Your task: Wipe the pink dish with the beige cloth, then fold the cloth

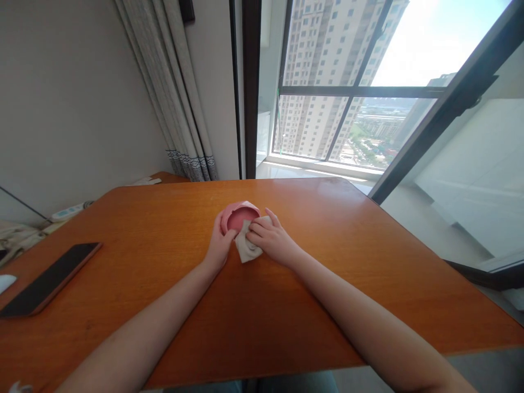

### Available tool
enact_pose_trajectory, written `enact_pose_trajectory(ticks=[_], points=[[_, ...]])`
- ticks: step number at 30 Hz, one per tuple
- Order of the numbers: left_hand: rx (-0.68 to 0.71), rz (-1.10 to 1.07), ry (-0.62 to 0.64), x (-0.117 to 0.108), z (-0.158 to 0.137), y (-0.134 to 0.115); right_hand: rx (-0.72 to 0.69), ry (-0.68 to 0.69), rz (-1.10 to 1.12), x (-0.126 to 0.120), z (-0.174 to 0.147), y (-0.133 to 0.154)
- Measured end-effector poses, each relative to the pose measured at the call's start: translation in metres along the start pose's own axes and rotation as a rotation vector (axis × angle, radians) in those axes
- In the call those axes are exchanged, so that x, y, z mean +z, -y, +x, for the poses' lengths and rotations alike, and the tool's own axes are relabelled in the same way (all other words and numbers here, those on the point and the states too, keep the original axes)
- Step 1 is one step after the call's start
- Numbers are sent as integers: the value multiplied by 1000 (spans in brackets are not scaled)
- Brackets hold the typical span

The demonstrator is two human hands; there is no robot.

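Note:
A pink round bowl-like container (242, 217) is tilted so that its open mouth faces me, above the middle of the wooden table. My left hand (220, 239) grips its left side, with the thumb at the lower rim. In my right hand (270, 237) is a pale cloth (246, 250), pressed by the fingers against the container's lower right rim. A loose part of the cloth hangs below the rim. The fingertips of my left hand are hidden behind the container.
On the wooden table (319, 305), a dark flat tablet-like object (53, 278) lies at the left. Beside it at the frame's edge is a white object (6, 282). A curtain (176, 98) and a large window (327, 90) stand beyond the far edge.

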State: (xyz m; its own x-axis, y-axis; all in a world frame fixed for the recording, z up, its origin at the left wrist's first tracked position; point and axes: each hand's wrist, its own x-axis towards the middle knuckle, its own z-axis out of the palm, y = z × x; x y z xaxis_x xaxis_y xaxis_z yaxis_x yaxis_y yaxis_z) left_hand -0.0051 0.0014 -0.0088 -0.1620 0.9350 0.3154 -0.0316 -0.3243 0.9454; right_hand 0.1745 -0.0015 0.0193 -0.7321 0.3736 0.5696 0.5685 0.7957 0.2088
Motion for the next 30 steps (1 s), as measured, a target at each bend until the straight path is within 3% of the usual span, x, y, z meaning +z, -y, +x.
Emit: enact_pose_trajectory(ticks=[4, 7, 11, 16, 19, 23, 25, 27, 30], points=[[-4, 69, 61, -5, 5, 2, -3, 36, 5, -5, -4, -10], [-36, 31, -11, 1, -1, 7, -6, 18, -13, -1, -5, -6], [30, 48, -61, 5, -6, 12, 44, -44, 3, 7, -1, 8], [22, 101, -46, -1, 1, 15, -7, 32, 135, 9, 1, 15], [3, 57, -29, -3, 5, 19, 70, -110, 287, 2, -3, 13], [-16, 65, -3, -3, 5, 22, 401, -406, 308, -7, -8, 8], [-5, 89, 41, -2, 5, 20, 390, -353, 269, -7, -8, 5], [-14, 93, 94, 0, 5, 17, 336, -214, 245, -4, -7, 2], [-63, 65, 93, 3, 4, 12, 371, -75, 238, 3, -6, -2]])
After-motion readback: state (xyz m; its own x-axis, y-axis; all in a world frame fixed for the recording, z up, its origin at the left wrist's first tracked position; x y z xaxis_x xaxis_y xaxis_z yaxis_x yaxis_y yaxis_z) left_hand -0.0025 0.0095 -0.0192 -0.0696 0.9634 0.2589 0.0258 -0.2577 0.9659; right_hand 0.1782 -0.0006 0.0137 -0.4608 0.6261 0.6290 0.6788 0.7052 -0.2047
